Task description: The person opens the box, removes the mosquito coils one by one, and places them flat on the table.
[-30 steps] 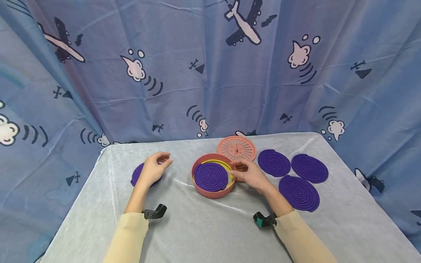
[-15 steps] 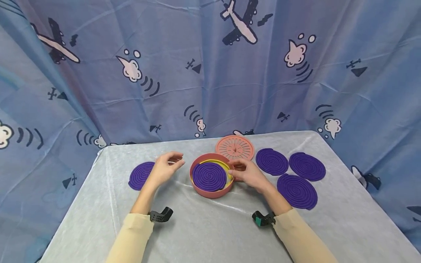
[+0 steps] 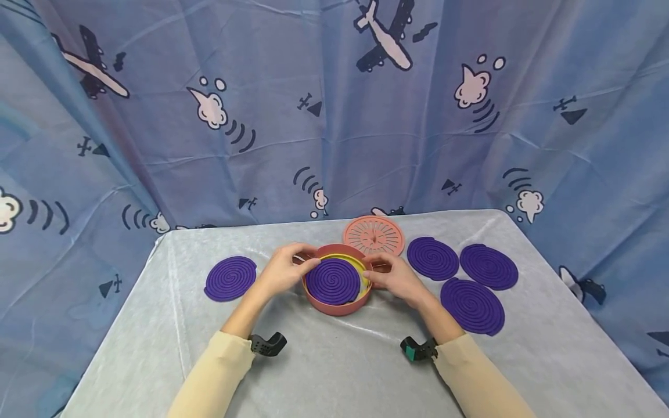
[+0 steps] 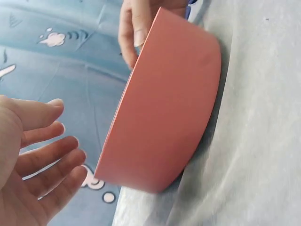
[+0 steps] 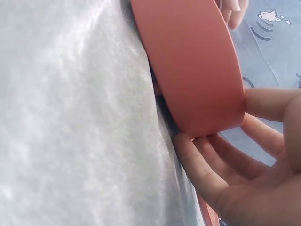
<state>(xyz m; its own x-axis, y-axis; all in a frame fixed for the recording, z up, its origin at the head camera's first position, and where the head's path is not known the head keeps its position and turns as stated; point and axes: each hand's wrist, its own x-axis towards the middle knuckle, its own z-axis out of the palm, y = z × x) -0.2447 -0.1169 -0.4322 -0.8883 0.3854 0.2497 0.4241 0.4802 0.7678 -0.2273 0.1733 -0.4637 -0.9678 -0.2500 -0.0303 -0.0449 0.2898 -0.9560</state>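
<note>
A round coral-red mosquito coil box [image 3: 337, 310] stands open at mid-table. Inside it lies a purple mosquito coil [image 3: 333, 282] over a yellow piece [image 3: 359, 267], which is mostly covered. My right hand [image 3: 395, 280] grips the box's right side; in the right wrist view its thumb is at the rim and its fingers lie along the wall [image 5: 193, 70]. At the left rim is my left hand [image 3: 284, 270], fingers relaxed and slightly spread. The left wrist view shows a gap between this hand [image 4: 42, 162] and the box wall [image 4: 162, 106].
Behind the box lies a slotted coral lid [image 3: 360, 233], flat on the white-covered table [image 3: 334, 371]. One purple coil [image 3: 230, 279] is at the left. Three more coils [image 3: 473, 306] are grouped at the right. A blue printed curtain [image 3: 272, 69] hangs behind.
My left hand has moved right, from over the left coil to the box's left rim, uncovering that coil. My right hand has stayed on the box.
</note>
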